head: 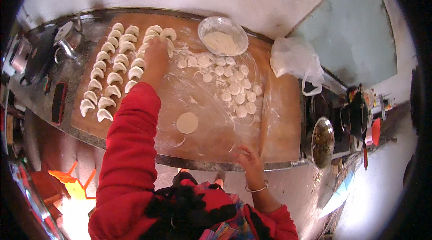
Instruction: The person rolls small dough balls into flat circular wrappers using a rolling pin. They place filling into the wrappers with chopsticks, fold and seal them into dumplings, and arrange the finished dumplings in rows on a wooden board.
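My left hand (157,56) reaches to the rows of folded dumplings (114,78) at the left of the wooden board (206,145). Its fingers are at a dumpling near the top; whether they grip it is hidden. My right hand (249,160), with a bangle on the wrist, hovers by the board's front edge, fingers loosely curled and apart, nothing seen in them. A flat round dough wrapper (187,122) lies between the hands. Small floured dough pieces (239,98) are scattered right of centre. A metal bowl of flour (221,37) stands at the back.
A clear plastic bag (293,58) sits at the board's back right corner. A metal bowl of filling (322,142) stands right of the board, near a black wok (358,115). On the left counter are a metal pitcher (69,37) and a dark red-edged object (59,103).
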The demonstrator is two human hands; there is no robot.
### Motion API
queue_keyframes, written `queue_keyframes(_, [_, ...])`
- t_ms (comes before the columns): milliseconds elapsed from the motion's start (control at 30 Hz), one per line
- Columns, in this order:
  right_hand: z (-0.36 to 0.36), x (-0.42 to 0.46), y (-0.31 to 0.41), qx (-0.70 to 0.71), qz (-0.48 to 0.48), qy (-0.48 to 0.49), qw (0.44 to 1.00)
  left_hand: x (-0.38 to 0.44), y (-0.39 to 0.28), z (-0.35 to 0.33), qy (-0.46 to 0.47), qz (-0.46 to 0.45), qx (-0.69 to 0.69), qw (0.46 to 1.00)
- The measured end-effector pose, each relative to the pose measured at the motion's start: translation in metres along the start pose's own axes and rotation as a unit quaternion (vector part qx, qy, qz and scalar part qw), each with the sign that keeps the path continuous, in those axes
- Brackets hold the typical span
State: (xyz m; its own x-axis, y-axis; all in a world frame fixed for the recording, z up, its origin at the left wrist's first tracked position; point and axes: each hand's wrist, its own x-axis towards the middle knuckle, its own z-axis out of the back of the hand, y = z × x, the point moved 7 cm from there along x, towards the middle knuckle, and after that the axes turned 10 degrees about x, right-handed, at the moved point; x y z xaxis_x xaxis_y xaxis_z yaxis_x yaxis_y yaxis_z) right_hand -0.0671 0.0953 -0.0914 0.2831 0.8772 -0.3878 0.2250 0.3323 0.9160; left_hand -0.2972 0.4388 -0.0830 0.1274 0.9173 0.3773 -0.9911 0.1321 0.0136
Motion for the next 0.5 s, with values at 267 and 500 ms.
queue_keyframes(267, [0.0, 0.011, -0.006, 0.017, -0.003, 0.004, 1.0, -0.029, -0.042, 0.03, -0.056, -0.154, -0.199, 0.966])
queue_keyframes(500, [0.007, -0.001, 0.001, 0.046, 0.042, 0.032, 0.998, -0.154, -0.077, 0.048, 0.123, -0.213, -0.162, 0.956])
